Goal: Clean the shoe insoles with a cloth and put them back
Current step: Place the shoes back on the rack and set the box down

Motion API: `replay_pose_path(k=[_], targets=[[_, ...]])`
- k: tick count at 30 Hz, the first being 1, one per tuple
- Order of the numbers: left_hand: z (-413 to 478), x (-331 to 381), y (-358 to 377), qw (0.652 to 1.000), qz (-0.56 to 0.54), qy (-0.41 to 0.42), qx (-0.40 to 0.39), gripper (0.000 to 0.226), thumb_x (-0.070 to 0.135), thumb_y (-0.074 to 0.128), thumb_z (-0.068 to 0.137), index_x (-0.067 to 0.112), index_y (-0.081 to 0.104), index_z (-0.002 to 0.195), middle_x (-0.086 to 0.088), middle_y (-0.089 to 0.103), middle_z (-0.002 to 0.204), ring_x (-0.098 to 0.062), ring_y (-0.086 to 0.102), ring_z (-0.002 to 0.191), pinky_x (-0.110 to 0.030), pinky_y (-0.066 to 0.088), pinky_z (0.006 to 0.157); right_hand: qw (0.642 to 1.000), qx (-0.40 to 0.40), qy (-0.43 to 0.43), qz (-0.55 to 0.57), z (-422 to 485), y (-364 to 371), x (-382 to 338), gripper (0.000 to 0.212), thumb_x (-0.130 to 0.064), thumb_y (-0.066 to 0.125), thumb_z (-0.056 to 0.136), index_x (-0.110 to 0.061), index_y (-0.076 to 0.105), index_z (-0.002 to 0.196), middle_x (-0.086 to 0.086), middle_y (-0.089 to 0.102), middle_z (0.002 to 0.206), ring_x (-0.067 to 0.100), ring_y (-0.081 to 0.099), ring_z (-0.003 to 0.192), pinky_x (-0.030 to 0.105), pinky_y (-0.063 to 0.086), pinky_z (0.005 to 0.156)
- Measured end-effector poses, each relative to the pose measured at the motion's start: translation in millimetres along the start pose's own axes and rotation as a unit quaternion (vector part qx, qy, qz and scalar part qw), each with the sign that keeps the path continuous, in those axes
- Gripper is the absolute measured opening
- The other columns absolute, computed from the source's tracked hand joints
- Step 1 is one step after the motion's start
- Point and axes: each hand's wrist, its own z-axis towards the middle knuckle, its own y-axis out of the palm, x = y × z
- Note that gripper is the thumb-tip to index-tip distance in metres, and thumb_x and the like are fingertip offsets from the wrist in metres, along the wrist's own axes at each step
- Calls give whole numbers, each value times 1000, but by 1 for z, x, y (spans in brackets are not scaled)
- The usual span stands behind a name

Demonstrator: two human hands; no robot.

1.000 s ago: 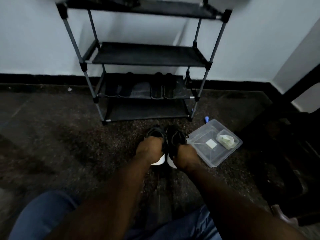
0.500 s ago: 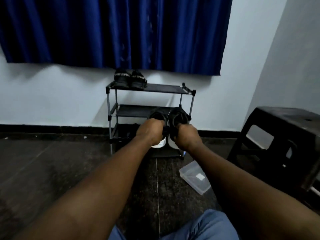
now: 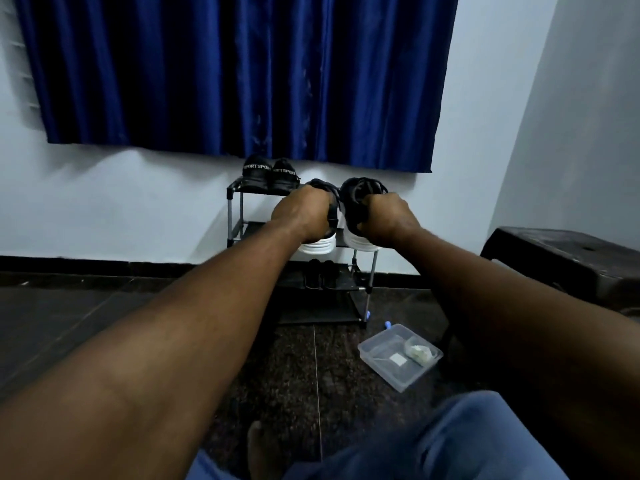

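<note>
Both hands are busy: my left hand is wrapped round the left shoe and my right hand round the right shoe. Both shoes are black with white soles. They are held side by side, nearly touching, up in front of the shoe rack, level with its upper shelves and not resting on any of them. I cannot see the insoles; whether they sit inside the shoes is hidden by fingers and uppers. A crumpled pale wad that I take for the cloth lies in the clear container on the floor, down right of the rack and well apart from both hands. My read is that wiping is over and the insoles are likely back in, since nothing loose is out and the cloth is parked. What is left is setting the pair on a shelf. Another black pair takes the left part of the top shelf, and dark sandals sit on a lower one.
</note>
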Motion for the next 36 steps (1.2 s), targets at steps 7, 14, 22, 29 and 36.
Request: replay_pose_path(k=[7,14,22,29,36], targets=[[29,-20,19,1000,-4,9,-8,29,17,73,83,23,72,111,-7,70,107,-30,65,96,-41,58,81,1000,-19,-7,-7,36,23,16,28,-35,72,90,-12,70,106,11,64,95,24,52,78,30,44,68],[137,-51,56,999,19,20,21,29,13,69,86,22,73,114,-8,71,109,-30,65,95,-36,54,77,1000,-8,-10,-16,147,70,44,27,-41,71,90,-16,68,100,7,65,89,22,55,75,29,41,64],[322,-110,150,999,26,26,29,37,16,70,85,23,70,121,-13,67,120,-38,65,107,-38,54,84,999,-19,-18,-46,341,164,84,33,-40,70,91,-14,66,111,7,63,92,26,61,85,32,45,70],[421,-154,208,1000,0,4,4,31,22,73,84,21,72,115,-12,67,119,-35,66,105,-38,53,81,994,-61,-50,-81,436,211,102,40,-40,67,94,-12,66,122,15,69,119,36,64,109,34,46,82],[460,-156,202,997,-6,0,-74,30,19,69,90,20,68,120,-12,64,123,-35,63,108,-39,49,78,983,-174,-31,-48,477,190,106,32,-39,68,92,-13,70,111,13,72,107,34,66,97,28,36,73]])
